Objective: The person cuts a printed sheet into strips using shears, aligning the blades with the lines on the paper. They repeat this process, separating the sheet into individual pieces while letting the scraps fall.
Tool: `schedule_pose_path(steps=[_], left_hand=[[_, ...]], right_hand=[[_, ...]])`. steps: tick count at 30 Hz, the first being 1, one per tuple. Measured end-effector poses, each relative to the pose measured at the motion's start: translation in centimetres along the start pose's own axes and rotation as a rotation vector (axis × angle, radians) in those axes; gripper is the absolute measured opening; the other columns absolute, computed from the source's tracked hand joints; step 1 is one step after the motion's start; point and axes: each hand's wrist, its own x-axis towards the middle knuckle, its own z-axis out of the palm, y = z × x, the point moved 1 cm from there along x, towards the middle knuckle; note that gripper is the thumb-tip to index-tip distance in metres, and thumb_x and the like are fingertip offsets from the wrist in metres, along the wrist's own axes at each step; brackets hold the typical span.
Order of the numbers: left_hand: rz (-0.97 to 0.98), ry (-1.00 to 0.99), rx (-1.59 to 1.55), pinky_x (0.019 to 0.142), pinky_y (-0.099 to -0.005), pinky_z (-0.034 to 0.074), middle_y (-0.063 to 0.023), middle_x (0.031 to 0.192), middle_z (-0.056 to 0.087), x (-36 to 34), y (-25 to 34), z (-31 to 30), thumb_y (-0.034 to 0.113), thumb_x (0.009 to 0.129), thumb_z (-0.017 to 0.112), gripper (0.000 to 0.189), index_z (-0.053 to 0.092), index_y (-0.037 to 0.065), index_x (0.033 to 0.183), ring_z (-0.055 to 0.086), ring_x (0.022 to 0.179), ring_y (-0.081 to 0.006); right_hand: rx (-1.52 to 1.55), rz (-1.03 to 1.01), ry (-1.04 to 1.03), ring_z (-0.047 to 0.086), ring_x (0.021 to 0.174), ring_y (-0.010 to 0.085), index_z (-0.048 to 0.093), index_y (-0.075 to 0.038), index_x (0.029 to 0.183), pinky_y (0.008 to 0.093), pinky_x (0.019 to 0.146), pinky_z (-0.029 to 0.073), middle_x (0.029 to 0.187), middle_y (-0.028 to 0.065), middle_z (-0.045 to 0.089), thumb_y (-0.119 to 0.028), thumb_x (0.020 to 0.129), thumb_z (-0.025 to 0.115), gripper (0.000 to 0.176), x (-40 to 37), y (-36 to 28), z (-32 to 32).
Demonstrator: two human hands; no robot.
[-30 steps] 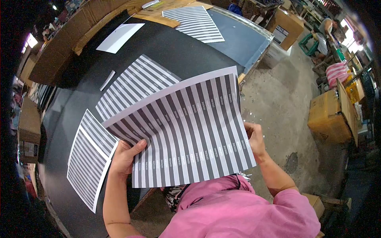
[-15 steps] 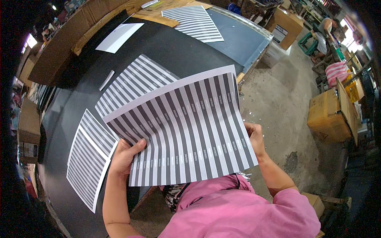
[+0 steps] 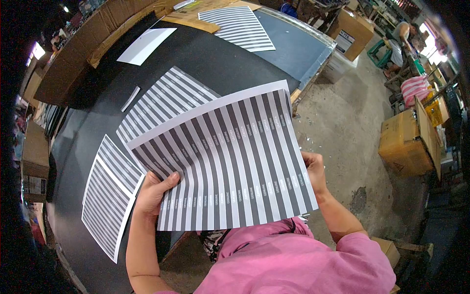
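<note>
From the head view, the left hand (image 3: pixel 152 193) pinches the left edge of a big striped sheet (image 3: pixel 230 161), with its thumb on top. The right hand (image 3: pixel 316 169) pinches the right edge, and some of its fingers are hidden. The big striped sheet is bent and held up over the near edge of the black table (image 3: pixel 73 161). On the table, striped papers (image 3: pixel 110 210) lie to the left, and a white paper (image 3: pixel 147 46) lies on the far side. A brown box (image 3: pixel 406 142) sits on the floor (image 3: pixel 338 127) to the right.
</note>
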Motion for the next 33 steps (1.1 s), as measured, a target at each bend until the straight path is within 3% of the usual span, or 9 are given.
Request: schedule_pose_path(steps=[12, 20, 32, 33], left_hand=[[0.024, -0.054, 0.077, 0.082, -0.0289, 0.047, -0.0107, 0.1, 0.062, -0.1, 0.0, 0.2, 0.013, 0.069, 0.075, 0.05, 0.052, -0.001, 0.111, 0.059, 0.092, -0.0177], [0.018, -0.075, 0.056, 0.079, -0.0288, 0.047, -0.0106, 0.096, 0.064, -0.2, -0.2, 0.0, 0.013, 0.07, 0.074, 0.042, 0.057, -0.001, 0.106, 0.06, 0.087, -0.0161], [0.061, -0.102, 0.124, 0.078, -0.0269, 0.047, -0.0124, 0.094, 0.064, 0.0, -0.1, -1.0, 0.015, 0.069, 0.075, 0.044, 0.057, -0.006, 0.103, 0.06, 0.083, -0.0155], [0.063, -0.098, 0.124, 0.078, -0.0269, 0.047, -0.0124, 0.094, 0.064, 0.0, 0.0, -1.0, 0.015, 0.069, 0.075, 0.044, 0.057, -0.006, 0.103, 0.06, 0.083, -0.0155]], right_hand=[[0.098, 0.029, -0.011, 0.042, 0.056, 0.002, 0.057, 0.003, 0.064, 0.0208, 0.046, 0.031, 0.059, -0.0062, 0.048, -0.009, 0.067, 0.071, 0.018, 1.2, -0.5, 0.2], [0.021, 0.027, -0.04, 0.044, 0.058, 0.0024, 0.058, 0.005, 0.067, 0.0208, 0.047, 0.033, 0.061, -0.0051, 0.051, -0.008, 0.069, 0.069, 0.017, 1.5, -0.5, -0.3], [0.162, 0.032, 0.012, 0.049, 0.06, 0.0034, 0.06, 0.003, 0.071, 0.0201, 0.052, 0.038, 0.065, -0.0028, 0.056, -0.01, 0.075, 0.065, 0.015, 0.0, 1.1, -0.4], [0.28, 0.124, 0.032, 0.049, 0.059, 0.0039, 0.06, 0.001, 0.07, 0.0205, 0.051, 0.038, 0.064, -0.0029, 0.056, -0.013, 0.075, 0.065, 0.015, 0.2, 0.9, -0.6]])
